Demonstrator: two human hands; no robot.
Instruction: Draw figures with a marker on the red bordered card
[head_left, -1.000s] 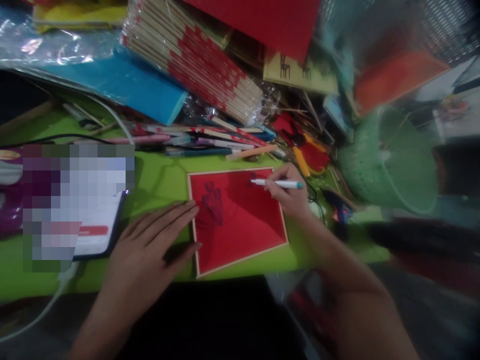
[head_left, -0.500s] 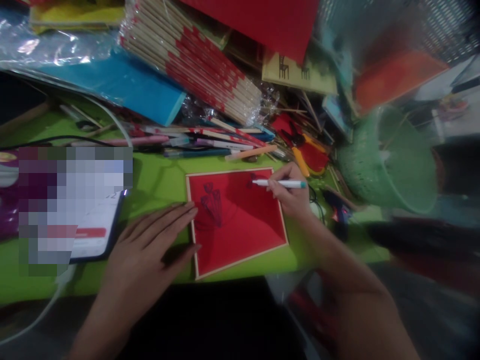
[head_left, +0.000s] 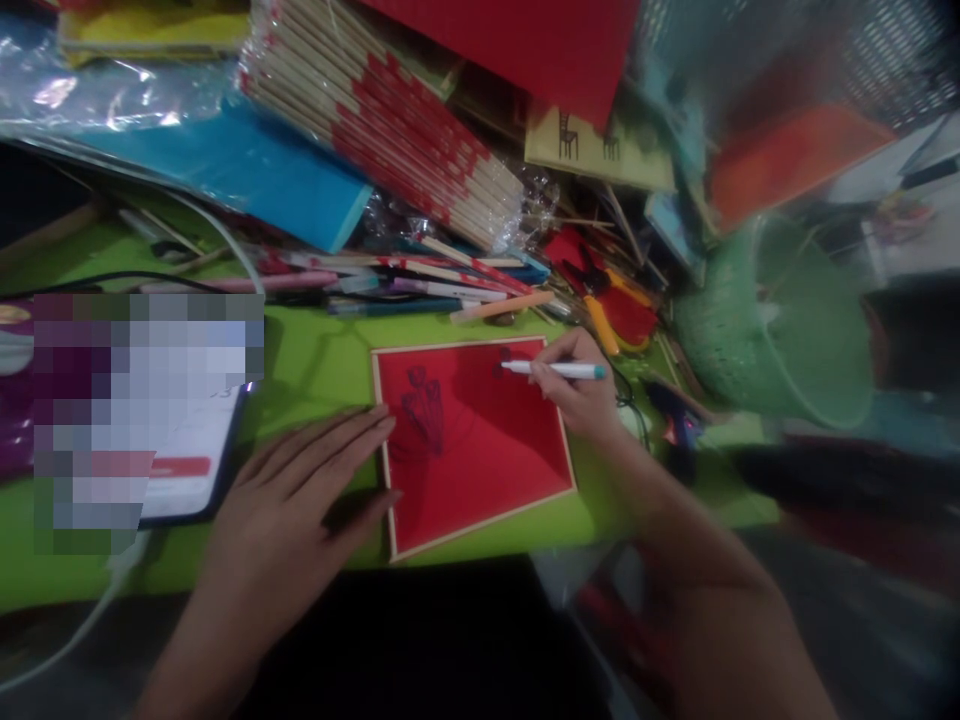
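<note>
A red card (head_left: 480, 450) with a pale border lies on the green table (head_left: 322, 360). Dark heart shapes are drawn on its left part, and a small dark mark sits near its top right. My right hand (head_left: 581, 390) is closed around a white pen with a teal cap (head_left: 555, 370); the pen's tip touches the card at that top right mark. My left hand (head_left: 300, 500) lies flat with fingers stretched out, fingertips pressing the card's left edge.
A row of pens and pencils (head_left: 420, 285) lies behind the card. A wrapped bundle of red-and-tan sticks (head_left: 390, 130), blue paper (head_left: 247, 170) and red paper (head_left: 540, 40) pile up at the back. A green basket (head_left: 780, 320) stands at right; a tablet (head_left: 187, 470) lies at left.
The pen tip has shifted very slightly at the card's top right mark. My left hand has stayed where it was.
</note>
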